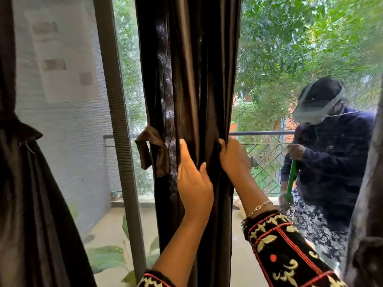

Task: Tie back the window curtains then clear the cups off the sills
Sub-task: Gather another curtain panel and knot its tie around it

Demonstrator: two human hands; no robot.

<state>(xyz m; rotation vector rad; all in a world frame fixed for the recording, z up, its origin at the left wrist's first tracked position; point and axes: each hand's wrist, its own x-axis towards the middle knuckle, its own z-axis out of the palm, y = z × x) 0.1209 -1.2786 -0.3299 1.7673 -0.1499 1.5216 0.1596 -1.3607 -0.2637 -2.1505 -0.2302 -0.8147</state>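
Observation:
A dark brown curtain hangs gathered in front of the window, in the middle of the view. My left hand lies flat against its folds with straight fingers. My right hand grips the curtain's right edge, fingers curled round the fabric. A brown tie-back strap dangles loose on the curtain's left side. At the far left a second dark curtain is cinched by its own tie. No cups are in view.
A grey window frame post stands left of the middle curtain. Beyond the mesh is a balcony with a railing, leafy plants and a person in a dark jacket and cap holding a green handle.

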